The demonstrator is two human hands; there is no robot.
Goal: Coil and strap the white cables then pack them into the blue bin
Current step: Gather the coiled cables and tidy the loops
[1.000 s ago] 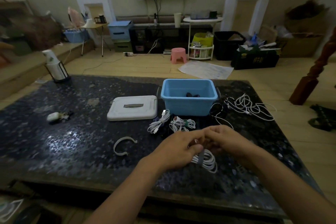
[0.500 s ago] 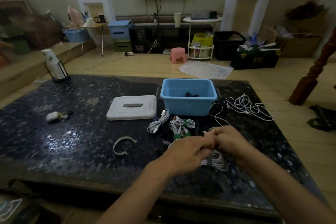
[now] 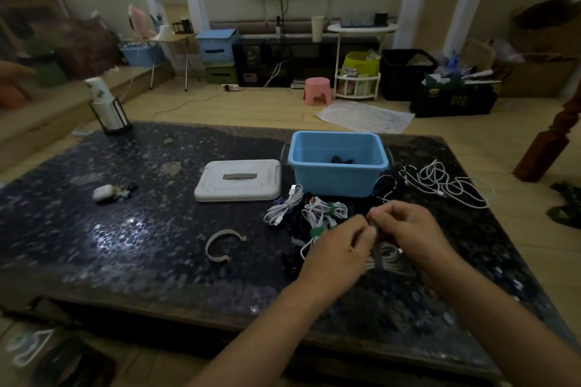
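My left hand (image 3: pixel 338 253) and my right hand (image 3: pixel 408 229) meet over a coiled white cable (image 3: pixel 388 258) with a dark grey strap (image 3: pixel 377 256) round it, held just above the table's near right part. Both hands pinch the strap's upper end together. Behind them, two coiled and strapped white cables (image 3: pixel 284 207) (image 3: pixel 323 212) lie in front of the blue bin (image 3: pixel 338 163), which holds something small and dark. A loose tangle of white cable (image 3: pixel 440 181) lies to the bin's right.
The bin's white lid (image 3: pixel 237 179) lies flat left of it. A curved white strap (image 3: pixel 220 245) lies on the dark pebbled table (image 3: pixel 125 229). A white earbud case with keys (image 3: pixel 107 192) is at the left, a cup holder (image 3: pixel 108 110) at the far left corner.
My hands and the cable bundle have shifted right and slightly away from me. The strap now stands upright between my fingertips.
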